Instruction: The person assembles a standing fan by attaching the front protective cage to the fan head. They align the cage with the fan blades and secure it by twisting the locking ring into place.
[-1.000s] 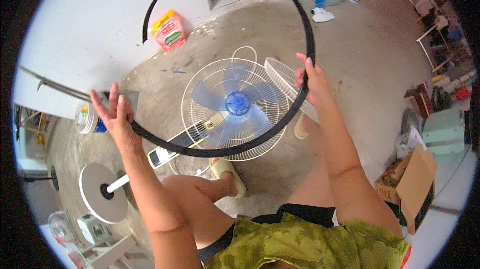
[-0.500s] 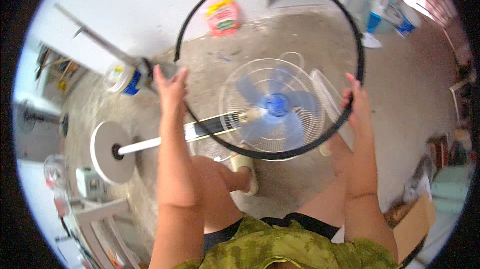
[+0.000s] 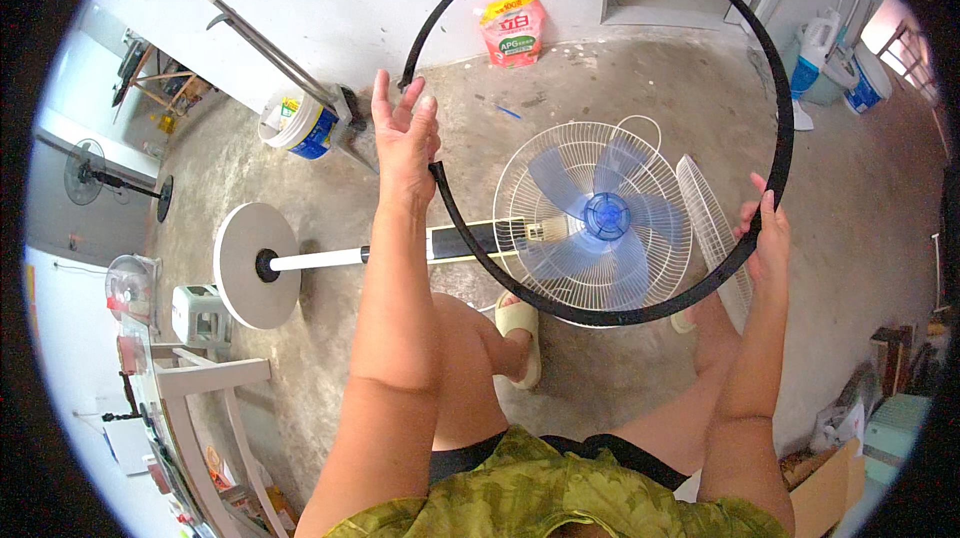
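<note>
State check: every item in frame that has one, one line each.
black guard ring: split open, held up in both hands
left hand: fingers spread, palm against ring
right hand: gripping ring
pedestal fan: lying flat, blades exposed
front grille: off, beside fan
white bucket: upright
detergent pouch: upright at the wall

The black ring (image 3: pixel 640 313) at frame centre looks like smooth, semi-gloss plastic. The fan guard (image 3: pixel 560 188) behind it is white-coated wire; the blades (image 3: pixel 600 223) are translucent blue glossy plastic. The round base (image 3: pixel 245 268) at left is matt white. The floor (image 3: pixel 400 368) is rough, stained concrete. The garment (image 3: pixel 540 498) at the lower edge is olive patterned cloth.
</note>
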Available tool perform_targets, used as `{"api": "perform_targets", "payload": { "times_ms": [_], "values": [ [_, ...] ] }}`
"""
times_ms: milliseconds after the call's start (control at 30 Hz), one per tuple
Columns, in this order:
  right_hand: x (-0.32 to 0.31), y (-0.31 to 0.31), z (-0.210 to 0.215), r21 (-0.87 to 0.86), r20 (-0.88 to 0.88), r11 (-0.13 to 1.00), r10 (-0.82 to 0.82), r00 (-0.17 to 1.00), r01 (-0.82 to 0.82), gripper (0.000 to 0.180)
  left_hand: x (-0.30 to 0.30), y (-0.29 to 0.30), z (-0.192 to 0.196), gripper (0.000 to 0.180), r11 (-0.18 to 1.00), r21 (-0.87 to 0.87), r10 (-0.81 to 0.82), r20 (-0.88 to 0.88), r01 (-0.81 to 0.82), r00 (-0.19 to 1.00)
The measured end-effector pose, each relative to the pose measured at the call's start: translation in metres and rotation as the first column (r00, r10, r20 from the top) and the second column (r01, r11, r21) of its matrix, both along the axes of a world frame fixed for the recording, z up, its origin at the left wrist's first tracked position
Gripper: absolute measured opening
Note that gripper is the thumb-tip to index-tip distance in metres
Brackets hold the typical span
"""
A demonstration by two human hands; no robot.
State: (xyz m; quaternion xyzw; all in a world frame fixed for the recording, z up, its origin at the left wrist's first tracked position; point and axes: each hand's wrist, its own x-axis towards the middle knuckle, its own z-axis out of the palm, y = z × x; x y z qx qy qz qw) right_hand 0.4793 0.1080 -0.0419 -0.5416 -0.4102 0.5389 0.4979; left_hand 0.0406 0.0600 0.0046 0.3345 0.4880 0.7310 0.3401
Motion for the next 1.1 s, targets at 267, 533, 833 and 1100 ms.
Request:
{"api": "perform_targets", "payload": {
  "times_ms": [267,533,833,1100],
  "values": [
    [0.002,0.002,0.001,-0.036,-0.043,0.999,-0.039,0.998,0.037,0.04,-0.005,0.007,-0.014,0.049,0.985,-0.14,0.129,0.177,-0.104,0.976],
    [0.005,0.002,0.0,-0.024,-0.062,0.999,-0.037,0.997,0.036,0.043,-0.016,0.008,-0.034,0.057,0.915,-0.399,0.27,0.5,-0.058,0.823],
    [0.006,0.004,0.001,0.025,-0.05,0.999,-0.021,0.999,0.023,0.045,-0.009,0.004,-0.021,0.066,0.994,-0.097,0.024,0.644,0.051,0.765],
    [0.007,0.006,-0.004,0.051,-0.011,0.999,-0.006,1.0,0.006,0.044,-0.005,0.01,-0.029,0.029,0.985,0.054,-0.166,0.555,0.164,0.815]
  ]
}}
